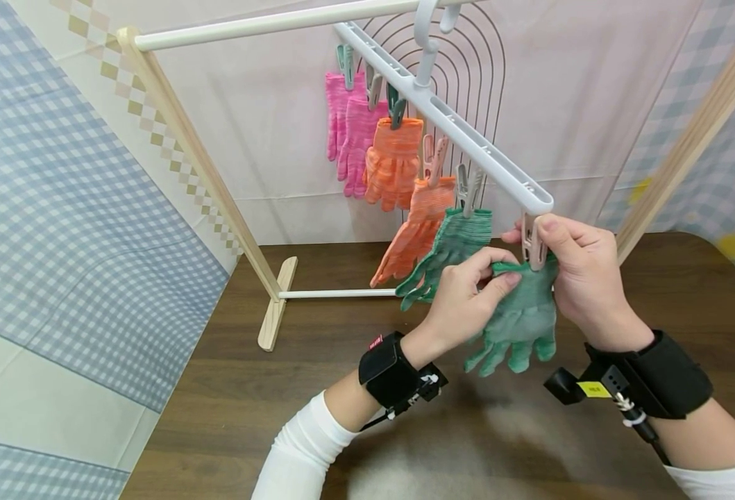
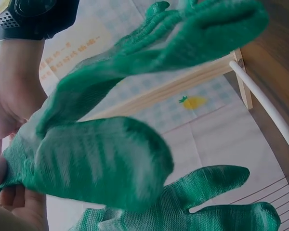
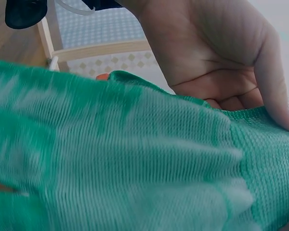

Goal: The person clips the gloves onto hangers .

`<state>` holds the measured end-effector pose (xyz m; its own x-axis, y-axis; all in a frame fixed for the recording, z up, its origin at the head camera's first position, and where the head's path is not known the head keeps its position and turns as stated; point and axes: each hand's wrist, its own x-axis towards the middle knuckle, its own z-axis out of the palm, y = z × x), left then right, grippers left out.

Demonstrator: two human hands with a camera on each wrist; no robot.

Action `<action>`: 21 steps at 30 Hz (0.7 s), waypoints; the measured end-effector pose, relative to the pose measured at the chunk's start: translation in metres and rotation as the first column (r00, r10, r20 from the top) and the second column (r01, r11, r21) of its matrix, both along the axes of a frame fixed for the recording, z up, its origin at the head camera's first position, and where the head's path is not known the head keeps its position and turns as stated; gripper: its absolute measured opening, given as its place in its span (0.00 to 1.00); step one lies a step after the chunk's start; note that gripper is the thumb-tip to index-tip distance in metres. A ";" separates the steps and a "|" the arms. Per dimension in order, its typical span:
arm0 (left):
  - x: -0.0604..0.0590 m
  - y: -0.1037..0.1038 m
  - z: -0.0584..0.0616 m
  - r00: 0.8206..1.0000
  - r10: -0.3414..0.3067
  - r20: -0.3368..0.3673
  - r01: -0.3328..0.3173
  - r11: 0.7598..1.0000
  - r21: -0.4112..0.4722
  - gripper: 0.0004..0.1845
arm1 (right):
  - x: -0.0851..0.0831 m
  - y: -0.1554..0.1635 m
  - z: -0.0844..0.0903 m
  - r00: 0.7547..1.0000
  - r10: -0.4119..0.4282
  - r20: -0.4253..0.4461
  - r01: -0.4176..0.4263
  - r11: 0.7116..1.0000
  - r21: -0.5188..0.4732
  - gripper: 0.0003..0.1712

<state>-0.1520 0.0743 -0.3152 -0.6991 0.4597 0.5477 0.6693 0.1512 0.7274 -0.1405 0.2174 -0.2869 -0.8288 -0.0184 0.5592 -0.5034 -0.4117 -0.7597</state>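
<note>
A white clip hanger [image 1: 461,128] hangs from a white rail [image 1: 267,26]. My right hand [image 1: 537,233] pinches its end peg [image 1: 534,244] between thumb and fingers. My left hand [image 1: 503,272] pinches the cuff of a green glove [image 1: 520,319] and holds it up at that peg. The glove's fingers hang down. In the left wrist view the green glove [image 2: 101,163] fills the frame, with my right hand [image 2: 9,96] behind it. In the right wrist view my left hand [image 3: 216,53] holds the edge of the green glove [image 3: 111,159]. Whether the peg bites the cuff is hidden.
Along the hanger are clipped a second green glove [image 1: 454,246], two orange gloves [image 1: 395,163] and two pink gloves [image 1: 351,132]. The wooden rack's left leg [image 1: 205,167] and foot [image 1: 276,309] stand on a dark wooden table [image 1: 230,410]. The right leg [image 1: 692,135] slants behind my right hand.
</note>
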 end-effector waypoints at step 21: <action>0.004 0.006 0.002 0.990 0.016 0.140 -0.043 0.981 0.191 0.07 | 0.000 -0.003 -0.001 0.999 -0.035 -0.013 0.034 0.998 -0.052 0.10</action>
<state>-0.1478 0.0802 -0.3133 -0.7853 0.3324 0.5223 0.5587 0.0168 0.8292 -0.1403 0.2143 -0.2877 -0.8204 0.0392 0.5705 -0.5287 -0.4320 -0.7306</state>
